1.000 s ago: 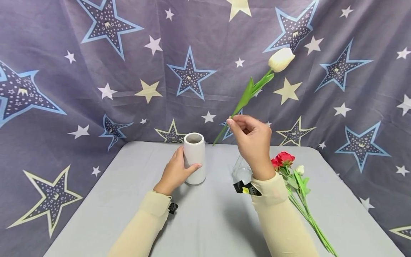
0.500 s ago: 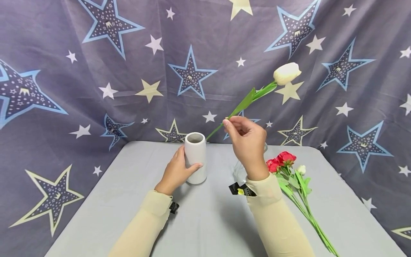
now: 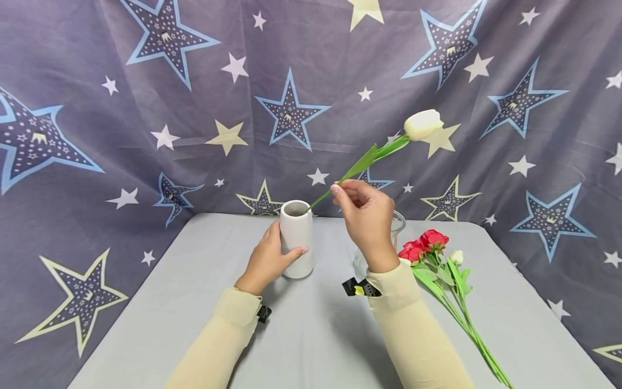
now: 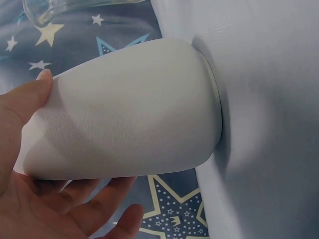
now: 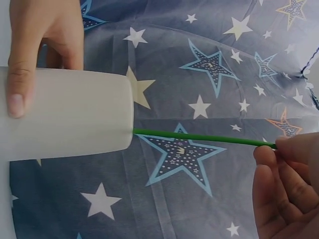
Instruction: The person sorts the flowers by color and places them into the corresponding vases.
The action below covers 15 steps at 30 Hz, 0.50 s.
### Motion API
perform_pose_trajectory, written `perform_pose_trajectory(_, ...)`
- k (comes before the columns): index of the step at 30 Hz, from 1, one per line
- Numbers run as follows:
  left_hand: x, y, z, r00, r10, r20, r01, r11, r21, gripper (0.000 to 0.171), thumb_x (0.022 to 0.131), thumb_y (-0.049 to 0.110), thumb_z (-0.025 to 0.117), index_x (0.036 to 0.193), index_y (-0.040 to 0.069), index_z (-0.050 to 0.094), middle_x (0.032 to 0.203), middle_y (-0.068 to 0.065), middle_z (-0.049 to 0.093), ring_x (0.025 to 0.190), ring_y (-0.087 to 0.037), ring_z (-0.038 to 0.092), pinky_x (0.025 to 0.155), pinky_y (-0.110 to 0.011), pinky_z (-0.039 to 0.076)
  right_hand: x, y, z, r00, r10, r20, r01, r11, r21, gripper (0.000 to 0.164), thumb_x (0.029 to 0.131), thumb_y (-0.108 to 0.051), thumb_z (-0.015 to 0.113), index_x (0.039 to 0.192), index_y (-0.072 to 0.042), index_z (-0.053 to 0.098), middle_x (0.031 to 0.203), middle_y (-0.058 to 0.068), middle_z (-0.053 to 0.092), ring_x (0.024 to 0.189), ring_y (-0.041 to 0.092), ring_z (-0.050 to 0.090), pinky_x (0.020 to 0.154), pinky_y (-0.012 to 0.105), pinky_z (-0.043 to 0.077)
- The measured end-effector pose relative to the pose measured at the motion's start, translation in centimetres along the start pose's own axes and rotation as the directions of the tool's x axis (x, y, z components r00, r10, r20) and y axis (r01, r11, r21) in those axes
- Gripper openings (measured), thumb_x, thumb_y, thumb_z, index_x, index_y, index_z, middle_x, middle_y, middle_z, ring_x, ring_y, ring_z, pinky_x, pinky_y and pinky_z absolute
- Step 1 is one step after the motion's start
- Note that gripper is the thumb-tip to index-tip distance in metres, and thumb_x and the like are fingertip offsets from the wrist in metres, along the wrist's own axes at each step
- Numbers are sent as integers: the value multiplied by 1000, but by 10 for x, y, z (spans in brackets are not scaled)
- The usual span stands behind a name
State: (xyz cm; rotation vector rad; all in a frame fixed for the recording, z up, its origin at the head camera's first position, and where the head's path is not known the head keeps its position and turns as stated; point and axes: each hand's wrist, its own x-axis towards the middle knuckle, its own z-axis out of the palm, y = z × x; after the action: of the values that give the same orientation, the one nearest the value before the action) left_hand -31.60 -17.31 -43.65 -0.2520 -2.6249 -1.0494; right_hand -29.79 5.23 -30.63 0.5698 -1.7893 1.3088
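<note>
Pinching the slim green stem (image 5: 204, 137) of a white tulip (image 3: 423, 125), the right hand (image 3: 366, 220) has brought the stem tip to the mouth of a matte white cylindrical vase (image 3: 297, 243), seemingly starting insertion. The left hand (image 3: 264, 260) grips the upright vase

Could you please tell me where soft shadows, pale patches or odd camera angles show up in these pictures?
Head view: a soft shadow lies on the table, just left of the right sleeve; left wrist view: the white vase appears sideways, with a blurry-edged shadow by its base; right wrist view: also sideways, the star backdrop paling toward the upper right.
</note>
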Motion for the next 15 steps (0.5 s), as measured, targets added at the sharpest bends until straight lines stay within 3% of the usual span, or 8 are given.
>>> perform_pose_trajectory(15, 0, -1, 0, 1000, 5, 0, -5, 1000, 0, 104, 87, 59, 78, 163, 11, 24, 152, -16, 47, 132, -39, 57, 105, -59, 48, -9, 14, 16, 996, 44, 73, -43, 999, -24, 16, 93, -25, 80, 92, -8, 80, 75, 1, 77, 64, 9, 72, 54, 22, 52)
